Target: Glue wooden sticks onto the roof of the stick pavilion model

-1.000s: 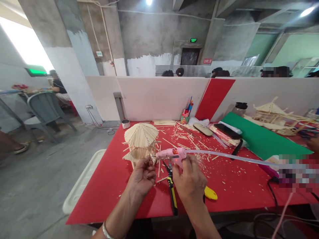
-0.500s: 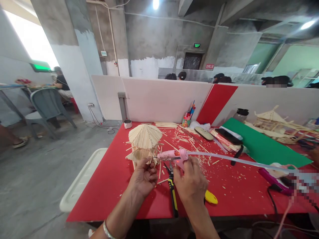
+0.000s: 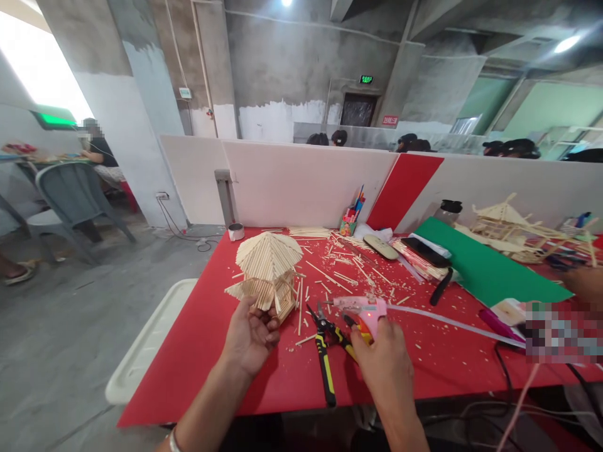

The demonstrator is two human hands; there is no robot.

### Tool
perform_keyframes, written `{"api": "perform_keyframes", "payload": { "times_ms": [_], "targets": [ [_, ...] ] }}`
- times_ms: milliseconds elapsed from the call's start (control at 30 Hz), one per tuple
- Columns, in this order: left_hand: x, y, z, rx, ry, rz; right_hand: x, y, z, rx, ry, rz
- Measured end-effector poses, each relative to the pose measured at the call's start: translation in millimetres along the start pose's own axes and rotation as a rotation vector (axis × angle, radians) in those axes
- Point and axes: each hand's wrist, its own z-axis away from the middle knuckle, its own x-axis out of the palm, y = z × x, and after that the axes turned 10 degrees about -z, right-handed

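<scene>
A small pavilion model (image 3: 268,256) built of thin wooden sticks, with a tiered, fanned roof, stands on the red table. My left hand (image 3: 250,336) is closed at its front, thumb and fingertips pinching the lower roof edge; the fingertips are partly hidden. In my right hand (image 3: 384,358) is a pink hot glue gun (image 3: 362,306), its nozzle pointing left toward the model but apart from it. A pale glue stick (image 3: 438,315) trails from its back. Between my hands lie pliers (image 3: 324,358) with black and yellow handles, their jaws near the model.
Loose sticks (image 3: 311,232) and cut scraps litter the red tabletop (image 3: 188,383). Farther back are a tape roll (image 3: 236,231), a pen cup (image 3: 348,223) and a phone (image 3: 426,251). A green board (image 3: 490,263) lies right, beside another stick model (image 3: 502,216). A co-worker's hand (image 3: 584,285) shows at right.
My right hand has drawn the glue gun back to the right, away from the model. My left hand stays at the lower roof edge. The view has shifted slightly.
</scene>
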Motion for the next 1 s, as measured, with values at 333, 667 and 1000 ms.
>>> {"api": "perform_keyframes", "payload": {
  "times_ms": [333,667,1000],
  "targets": [
    [-20.1,-3,-5,0.076,-0.098,-0.057,10,19,18,-0.092,-0.117,0.055],
    [-28.3,-10,-27,0.145,-0.076,-0.100,3,-98,28,0.198,-0.393,-1.179],
    [-21.4,-20,-20,0.075,-0.102,-0.059,10,-110,34,-0.038,-0.009,-0.860]
  ]
}}
